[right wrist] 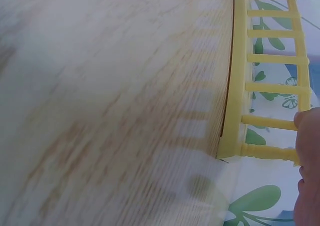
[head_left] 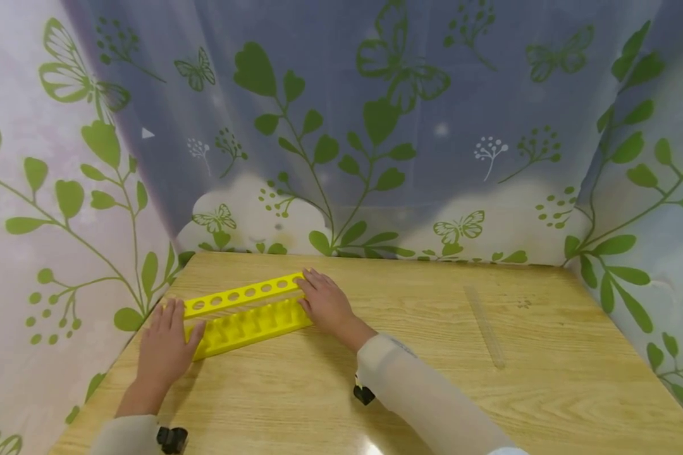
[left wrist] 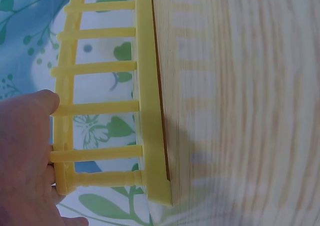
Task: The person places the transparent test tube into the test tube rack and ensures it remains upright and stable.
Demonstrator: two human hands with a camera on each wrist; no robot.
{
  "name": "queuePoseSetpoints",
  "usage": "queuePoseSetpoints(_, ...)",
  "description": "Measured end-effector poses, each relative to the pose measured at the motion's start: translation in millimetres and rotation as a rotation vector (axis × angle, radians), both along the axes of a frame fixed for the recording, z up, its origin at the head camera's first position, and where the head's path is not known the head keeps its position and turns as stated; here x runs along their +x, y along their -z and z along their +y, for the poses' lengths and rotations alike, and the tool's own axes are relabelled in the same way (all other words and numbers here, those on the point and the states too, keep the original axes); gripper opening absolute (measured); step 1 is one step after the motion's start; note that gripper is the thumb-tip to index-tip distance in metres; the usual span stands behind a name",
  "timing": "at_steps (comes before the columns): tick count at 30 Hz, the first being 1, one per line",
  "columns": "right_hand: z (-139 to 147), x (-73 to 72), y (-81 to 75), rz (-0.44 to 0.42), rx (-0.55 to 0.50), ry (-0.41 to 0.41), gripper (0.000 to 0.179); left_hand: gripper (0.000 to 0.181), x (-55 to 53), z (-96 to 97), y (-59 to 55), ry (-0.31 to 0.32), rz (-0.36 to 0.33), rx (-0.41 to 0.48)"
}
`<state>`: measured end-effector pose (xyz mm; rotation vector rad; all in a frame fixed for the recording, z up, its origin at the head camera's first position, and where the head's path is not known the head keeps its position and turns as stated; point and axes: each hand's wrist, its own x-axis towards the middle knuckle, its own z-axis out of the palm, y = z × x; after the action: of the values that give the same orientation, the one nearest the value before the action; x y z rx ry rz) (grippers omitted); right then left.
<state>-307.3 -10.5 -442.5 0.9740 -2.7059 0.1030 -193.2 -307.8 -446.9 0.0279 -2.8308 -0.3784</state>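
Note:
A yellow test tube rack (head_left: 250, 339) stands on the table, its upper plate pierced by a row of round holes. At its left end my left hand (head_left: 162, 351) grips the upper plate, thumb toward the front. My right hand (head_left: 330, 304) holds the opposite end, fingers over the plate's corner. In the left wrist view the thumb of the left hand (left wrist: 25, 151) lies against the top rail of the rack (left wrist: 150, 95), other fingertips below. The right wrist view has the right hand (right wrist: 309, 161) at the rack's (right wrist: 237, 85) end post, partly cut off.
A clear narrow strip or tube (head_left: 484, 325) lies on the wooden table (head_left: 410, 404) to the right. Beside it are a few tiny clear pieces (head_left: 523, 303). Patterned curtains (head_left: 341, 158) border the table at the back and sides.

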Motion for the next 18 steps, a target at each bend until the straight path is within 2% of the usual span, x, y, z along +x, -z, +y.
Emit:
queuePoseSetpoints(12,14,5.8,-1.0,0.001,-0.062,0.017,0.046,0.073,-7.4,10.5,-0.5,0.020,-0.005,0.022)
queuePoseSetpoints(18,24,11.8,-1.3,-0.041,-0.098,0.029,0.046,0.071,-10.6,17.3,2.2,0.036,0.001,0.025)
